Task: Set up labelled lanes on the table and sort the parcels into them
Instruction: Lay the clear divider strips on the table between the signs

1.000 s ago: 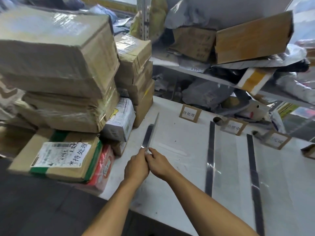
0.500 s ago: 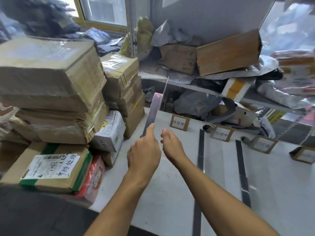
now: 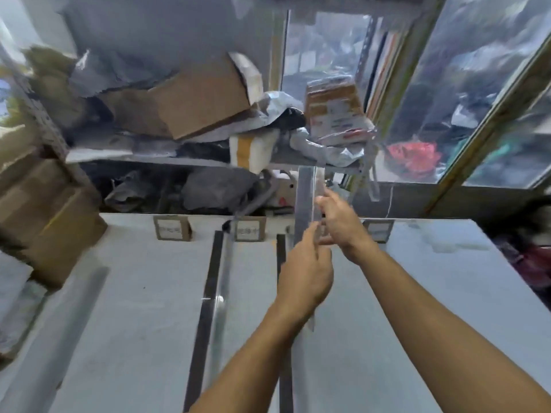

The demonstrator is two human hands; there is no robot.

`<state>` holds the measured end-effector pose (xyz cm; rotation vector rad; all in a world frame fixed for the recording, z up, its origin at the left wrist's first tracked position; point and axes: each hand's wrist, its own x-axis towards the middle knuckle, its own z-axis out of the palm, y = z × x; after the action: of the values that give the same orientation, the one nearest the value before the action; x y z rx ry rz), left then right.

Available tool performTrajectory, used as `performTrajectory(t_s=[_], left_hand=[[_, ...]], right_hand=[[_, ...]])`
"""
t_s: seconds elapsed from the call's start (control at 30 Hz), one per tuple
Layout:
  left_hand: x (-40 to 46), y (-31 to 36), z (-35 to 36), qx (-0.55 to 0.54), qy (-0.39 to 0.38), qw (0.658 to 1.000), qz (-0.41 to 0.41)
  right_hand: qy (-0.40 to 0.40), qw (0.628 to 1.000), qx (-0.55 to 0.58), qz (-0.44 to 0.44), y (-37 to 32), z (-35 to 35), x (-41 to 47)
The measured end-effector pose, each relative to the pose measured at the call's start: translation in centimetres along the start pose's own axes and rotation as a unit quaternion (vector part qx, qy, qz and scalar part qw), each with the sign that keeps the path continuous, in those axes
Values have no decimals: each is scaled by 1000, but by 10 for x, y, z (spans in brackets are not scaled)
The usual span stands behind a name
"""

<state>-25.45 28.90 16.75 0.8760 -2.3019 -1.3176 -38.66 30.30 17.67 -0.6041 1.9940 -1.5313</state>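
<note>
A long dark tape strip (image 3: 304,204) stands upright in the air above the white table (image 3: 134,308). My left hand (image 3: 304,278) pinches its lower part, and my right hand (image 3: 337,225) holds it higher up on its right edge. Two dark lane strips lie on the table, one (image 3: 208,293) left of my hands and one (image 3: 281,245) partly under my left arm. Cardboard label cards stand along the far edge: one (image 3: 171,228) at the left, one (image 3: 250,228) in the middle, one (image 3: 378,230) behind my right wrist. Parcels (image 3: 44,216) are stacked at the left.
A shelf (image 3: 167,158) behind the table holds cardboard boxes (image 3: 202,96) and grey mailer bags. A taped parcel (image 3: 337,114) sits at the shelf's right end. Windows fill the right side. Dark and red clutter lies beyond the table's right edge (image 3: 521,257).
The view swung right and up, away from the parcel stack. Both hands carried the strip from the table's left side to the right of the second lane strip.
</note>
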Motion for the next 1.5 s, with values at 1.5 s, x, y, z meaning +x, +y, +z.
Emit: performTrajectory(t_s=[1.5], left_hand=[[103, -55, 232, -137, -170, 952, -216]], right_hand=[[-3, 972, -161, 169, 199, -149, 98]])
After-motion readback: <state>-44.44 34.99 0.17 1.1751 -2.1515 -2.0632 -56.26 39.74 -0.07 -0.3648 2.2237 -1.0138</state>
